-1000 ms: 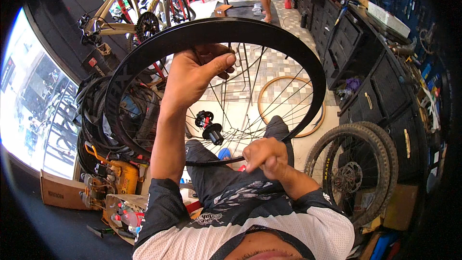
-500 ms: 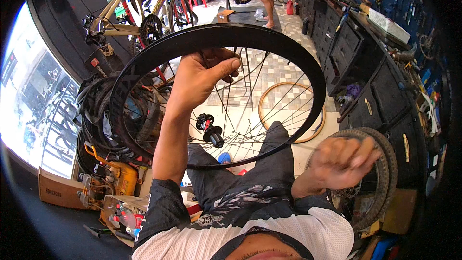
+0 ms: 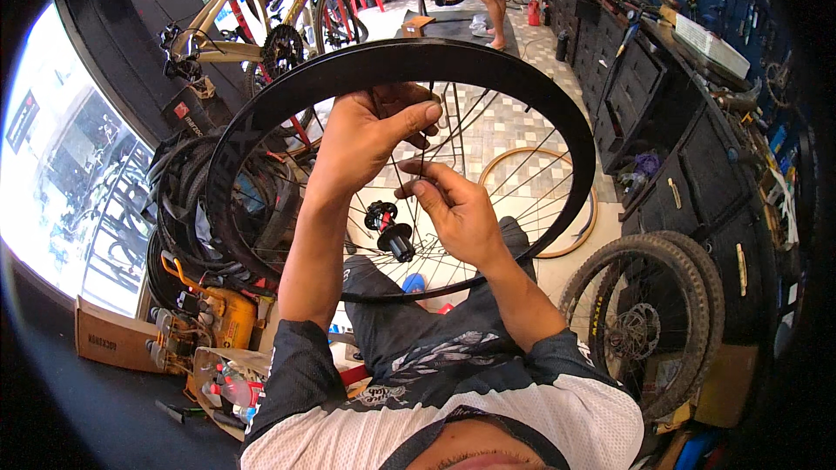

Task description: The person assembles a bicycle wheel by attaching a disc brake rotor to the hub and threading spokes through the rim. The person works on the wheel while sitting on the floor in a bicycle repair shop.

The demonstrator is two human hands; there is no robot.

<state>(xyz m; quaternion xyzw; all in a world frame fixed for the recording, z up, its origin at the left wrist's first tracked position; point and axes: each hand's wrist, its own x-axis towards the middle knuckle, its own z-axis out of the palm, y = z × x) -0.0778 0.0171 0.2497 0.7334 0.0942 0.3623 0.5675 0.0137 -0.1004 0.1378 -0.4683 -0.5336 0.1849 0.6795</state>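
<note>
A black deep-section bicycle wheel rim (image 3: 435,54) is tilted in front of me, above my lap. Thin black spokes run from it to a black and red hub (image 3: 389,231) hanging inside the ring. My left hand (image 3: 370,139) is closed around a spoke just inside the rim's far side, with the thumb pressed over the fingers. Closer to the hub, my right hand (image 3: 461,213) pinches a spoke between thumb and index finger. The fingertips partly cover which spokes they hold.
Mountain bike wheels with tyres (image 3: 649,322) lean at the right, below dark drawer cabinets (image 3: 688,170). A tan-edged tyre (image 3: 592,209) lies on the floor ahead. Tyres (image 3: 178,183) and a yellow compressor (image 3: 231,318) crowd the left. Farther off are bikes and another person (image 3: 495,0).
My right hand has swung in from the lower right to the spokes and now pinches one. My left hand keeps its grip. The wheel has shifted slightly rightward in view.
</note>
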